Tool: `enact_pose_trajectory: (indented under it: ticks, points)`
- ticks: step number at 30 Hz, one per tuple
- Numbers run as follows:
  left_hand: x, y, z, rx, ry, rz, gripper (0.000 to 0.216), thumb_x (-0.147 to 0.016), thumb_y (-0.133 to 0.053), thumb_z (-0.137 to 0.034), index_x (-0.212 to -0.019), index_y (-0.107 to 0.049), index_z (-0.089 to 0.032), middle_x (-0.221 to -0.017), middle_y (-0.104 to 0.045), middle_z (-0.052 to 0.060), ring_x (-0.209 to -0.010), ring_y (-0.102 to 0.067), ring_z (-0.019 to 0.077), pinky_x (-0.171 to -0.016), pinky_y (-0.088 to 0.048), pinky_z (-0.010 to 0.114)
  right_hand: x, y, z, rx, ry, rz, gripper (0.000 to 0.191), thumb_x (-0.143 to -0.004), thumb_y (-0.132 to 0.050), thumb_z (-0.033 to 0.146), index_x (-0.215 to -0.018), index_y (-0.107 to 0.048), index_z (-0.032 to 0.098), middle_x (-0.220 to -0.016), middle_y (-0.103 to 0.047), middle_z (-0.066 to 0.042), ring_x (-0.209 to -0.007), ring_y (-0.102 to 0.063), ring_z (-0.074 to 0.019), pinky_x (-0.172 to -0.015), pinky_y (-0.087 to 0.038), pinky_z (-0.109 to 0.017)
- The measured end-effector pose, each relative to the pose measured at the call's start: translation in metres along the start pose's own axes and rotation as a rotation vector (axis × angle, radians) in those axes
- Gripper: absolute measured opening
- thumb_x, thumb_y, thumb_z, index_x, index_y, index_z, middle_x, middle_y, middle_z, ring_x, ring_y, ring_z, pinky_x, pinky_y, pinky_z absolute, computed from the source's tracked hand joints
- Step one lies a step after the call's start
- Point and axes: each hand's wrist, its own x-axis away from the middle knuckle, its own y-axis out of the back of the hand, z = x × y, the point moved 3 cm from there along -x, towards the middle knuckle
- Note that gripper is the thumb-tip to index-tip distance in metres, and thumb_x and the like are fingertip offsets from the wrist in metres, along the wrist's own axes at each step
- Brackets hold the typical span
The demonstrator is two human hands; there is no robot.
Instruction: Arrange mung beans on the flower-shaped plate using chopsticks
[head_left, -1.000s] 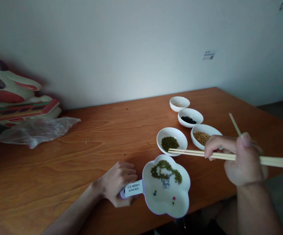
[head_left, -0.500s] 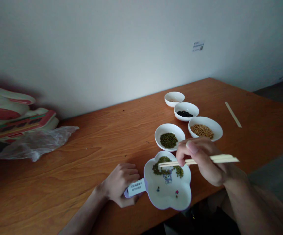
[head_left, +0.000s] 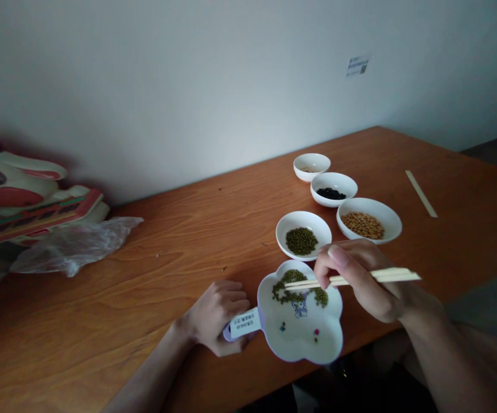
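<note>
Right hand (head_left: 362,281) poised at the flower-shaped dish (head_left: 302,338) with chopsticks (head_left: 392,275); left hand (head_left: 218,312) on its handle (head_left: 231,332).
The right forearm rises from the lower right, thumb uppermost and fingers curled, the grip pinched narrow round the chopsticks; their tips point left at the green beans (head_left: 294,275) in the dish's far part, contact unclear. The left forearm slants up from the bottom edge, knuckles up, its grip wrapped about the handle. The dish is at the worktop's (head_left: 145,310) near edge, just beside a white bowl (head_left: 283,230).
</note>
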Motion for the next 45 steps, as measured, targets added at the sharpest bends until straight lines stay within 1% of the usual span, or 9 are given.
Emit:
enact_pose_trajectory:
  ticks: [5, 8, 14, 18, 30, 36, 39, 42, 45]
  points:
    - [-0.0017, 0.0019, -0.0016, 0.003, -0.015, -0.007, 0.024, -0.076, -0.056, -0.037, -0.066, -0.041, -0.022, -0.061, -0.051, 0.001, -0.059, -0.047, 0.0175, -0.056, -0.033, 0.034, 0.0044, 0.0064, -0.0096, 0.022, -0.048, -0.014, 0.06, -0.106, -0.02, 0.049, -0.07, -0.059, 0.021, -0.064, -0.059, 0.001, -0.062, -0.055, -0.0124, -0.064, -0.038, -0.03]
    - [-0.0034, 0.0037, -0.0028, 0.012, -0.03, -0.01, 0.023, -0.077, -0.055, -0.036, -0.067, -0.041, -0.022, -0.061, -0.05, 0.001, -0.059, -0.046, 0.0173, -0.055, -0.033, 0.034, 0.0033, 0.0044, -0.0095, 0.008, -0.031, 0.011, 0.063, -0.105, -0.017, 0.053, -0.07, -0.059, 0.021, -0.065, -0.06, 0.0, -0.062, -0.054, -0.0136, -0.063, -0.038, -0.032]
    - [-0.0032, 0.0042, -0.0022, 0.006, -0.029, -0.01, 0.024, -0.079, -0.056, -0.037, -0.066, -0.042, -0.022, -0.061, -0.051, 0.001, -0.059, -0.048, 0.0173, -0.055, -0.037, 0.034, -0.0004, 0.0006, -0.0076, 0.048, 0.0, 0.032, 0.059, -0.106, -0.019, 0.049, -0.07, -0.058, 0.021, -0.066, -0.06, 0.0, -0.064, -0.054, -0.0135, -0.065, -0.038, -0.032]
    - [-0.0022, 0.0029, -0.0011, 0.01, -0.026, -0.004, 0.024, -0.077, -0.056, -0.037, -0.066, -0.042, -0.022, -0.061, -0.051, 0.001, -0.059, -0.048, 0.0169, -0.056, -0.036, 0.033, 0.0005, 0.0007, -0.0089, 0.068, 0.005, 0.028, 0.06, -0.106, -0.018, 0.047, -0.07, -0.058, 0.021, -0.065, -0.06, 0.001, -0.063, -0.054, -0.0127, -0.065, -0.038, -0.031]
    - [-0.0019, 0.0027, -0.0013, -0.015, -0.026, 0.0, 0.024, -0.08, -0.058, -0.034, -0.065, -0.044, -0.021, -0.06, -0.052, 0.001, -0.06, -0.05, 0.017, -0.055, -0.038, 0.034, -0.0021, -0.003, -0.007, 0.03, 0.002, 0.043, 0.056, -0.106, -0.021, 0.045, -0.07, -0.056, 0.021, -0.065, -0.059, 0.0, -0.063, -0.053, -0.0137, -0.065, -0.038, -0.031]
    - [-0.0019, 0.0029, -0.0008, 0.002, -0.024, -0.002, 0.024, -0.078, -0.058, -0.036, -0.065, -0.043, -0.022, -0.06, -0.052, 0.001, -0.059, -0.05, 0.017, -0.055, -0.038, 0.034, 0.0, 0.0006, -0.0103, 0.027, 0.041, -0.003, 0.06, -0.106, -0.021, 0.047, -0.069, -0.059, 0.021, -0.063, -0.058, -0.001, -0.061, -0.054, -0.0141, -0.064, -0.038, -0.032]
    - [-0.002, 0.0032, -0.0009, 0.003, -0.036, -0.009, 0.024, -0.078, -0.058, -0.037, -0.065, -0.044, -0.022, -0.06, -0.052, 0.001, -0.059, -0.05, 0.0172, -0.054, -0.039, 0.034, 0.0013, 0.0041, -0.011, -0.026, 0.046, -0.024, 0.061, -0.105, -0.02, 0.049, -0.07, -0.061, 0.022, -0.063, -0.059, -0.002, -0.06, -0.054, -0.0149, -0.061, -0.038, -0.033]
    - [-0.0023, 0.0034, -0.0011, -0.005, -0.034, -0.015, 0.024, -0.078, -0.058, -0.037, -0.065, -0.044, -0.022, -0.06, -0.052, 0.001, -0.059, -0.05, 0.0174, -0.055, -0.039, 0.034, 0.0017, 0.0038, -0.0098, -0.066, 0.036, -0.011, 0.062, -0.104, -0.019, 0.052, -0.07, -0.062, 0.022, -0.063, -0.059, -0.002, -0.06, -0.055, -0.0158, -0.059, -0.038, -0.033]
    - [-0.0027, 0.0032, -0.0016, -0.005, -0.028, -0.013, 0.024, -0.077, -0.058, -0.036, -0.066, -0.043, -0.022, -0.06, -0.052, 0.001, -0.059, -0.051, 0.0175, -0.055, -0.039, 0.034, 0.0007, 0.0005, -0.0082, -0.026, 0.02, 0.029, 0.061, -0.105, -0.019, 0.051, -0.07, -0.06, 0.022, -0.064, -0.06, -0.002, -0.061, -0.055, -0.0153, -0.06, -0.038, -0.033]
